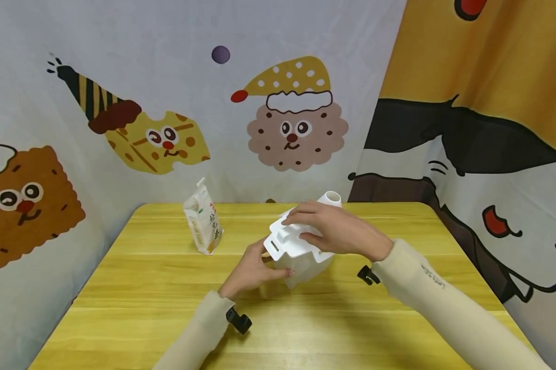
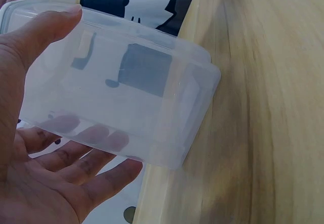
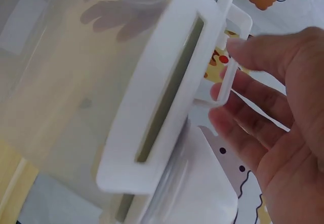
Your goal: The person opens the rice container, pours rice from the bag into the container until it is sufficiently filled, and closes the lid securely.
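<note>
A translucent plastic storage container (image 1: 306, 270) with a white lid (image 1: 296, 241) is tilted above the middle of the table. My left hand (image 1: 252, 270) grips its body, thumb on one side and fingers spread along the other, as the left wrist view of the container (image 2: 126, 87) shows. In the right wrist view, the thumb and fingertips of my right hand (image 3: 273, 102) pinch the looped white handle (image 3: 244, 21) on the lid. A slotted side latch (image 3: 162, 97) stands out from the lid edge. A round white spout (image 1: 332, 198) points toward the back.
A white printed packet (image 1: 204, 221) stands upright on the wooden table (image 1: 134, 308), back left of the container. A cartoon-printed curtain (image 1: 167, 41) hangs right behind the table's rear edge and along the right side.
</note>
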`<state>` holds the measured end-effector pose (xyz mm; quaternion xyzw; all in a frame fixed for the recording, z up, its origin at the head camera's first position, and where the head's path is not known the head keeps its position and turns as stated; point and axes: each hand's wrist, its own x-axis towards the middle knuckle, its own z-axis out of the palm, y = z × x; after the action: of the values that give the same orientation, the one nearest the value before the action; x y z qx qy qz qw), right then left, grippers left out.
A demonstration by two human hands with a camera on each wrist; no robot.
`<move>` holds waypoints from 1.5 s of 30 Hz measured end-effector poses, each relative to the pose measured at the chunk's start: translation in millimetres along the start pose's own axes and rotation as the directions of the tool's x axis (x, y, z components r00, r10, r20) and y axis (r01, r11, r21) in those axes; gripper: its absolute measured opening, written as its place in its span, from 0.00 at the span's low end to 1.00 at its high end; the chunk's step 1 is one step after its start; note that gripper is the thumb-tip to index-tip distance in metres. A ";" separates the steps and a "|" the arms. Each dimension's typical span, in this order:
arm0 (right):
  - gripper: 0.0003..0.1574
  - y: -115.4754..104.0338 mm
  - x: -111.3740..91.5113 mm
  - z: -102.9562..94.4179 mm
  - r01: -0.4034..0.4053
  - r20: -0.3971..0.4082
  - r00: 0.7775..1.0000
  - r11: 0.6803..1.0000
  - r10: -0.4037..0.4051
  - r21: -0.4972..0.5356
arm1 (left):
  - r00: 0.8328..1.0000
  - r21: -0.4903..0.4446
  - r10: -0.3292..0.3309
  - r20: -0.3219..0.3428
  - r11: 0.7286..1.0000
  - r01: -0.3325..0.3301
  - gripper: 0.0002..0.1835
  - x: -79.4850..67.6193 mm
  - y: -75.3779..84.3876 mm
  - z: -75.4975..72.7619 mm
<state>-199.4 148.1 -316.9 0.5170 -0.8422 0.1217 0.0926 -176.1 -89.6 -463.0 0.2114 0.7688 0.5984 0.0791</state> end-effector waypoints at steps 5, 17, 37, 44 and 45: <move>0.19 2.0 5.7 4.4 0.027 -0.028 0.999 1.000 -0.027 0.010 | 1.000 -0.015 0.002 0.009 1.000 -0.001 0.42 1.5 0.6 0.7; 0.19 5.6 7.2 10.5 0.044 -0.043 0.998 0.998 -0.042 0.043 | 1.000 -0.031 0.005 0.011 1.000 -0.004 0.44 0.0 -1.7 2.3; 0.19 13.1 2.3 -12.2 0.106 -0.182 0.979 0.991 -0.089 0.087 | 0.999 0.030 -0.037 -0.019 0.999 0.037 0.42 -2.0 -1.0 -0.9; 0.24 26.9 -15.1 -29.8 0.089 -0.303 0.950 0.995 -0.070 0.052 | 0.999 0.031 -0.040 -0.003 0.999 0.040 0.42 -1.2 -0.6 0.9; 0.25 29.1 -18.6 -32.3 0.074 -0.312 0.948 0.996 -0.056 0.045 | 0.999 0.033 -0.041 -0.006 0.999 0.041 0.42 -1.1 -0.3 1.0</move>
<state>-216.1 186.2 -294.5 0.5212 -0.7960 0.2218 0.2134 -174.8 -89.3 -463.7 0.1950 0.7829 0.5846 0.0857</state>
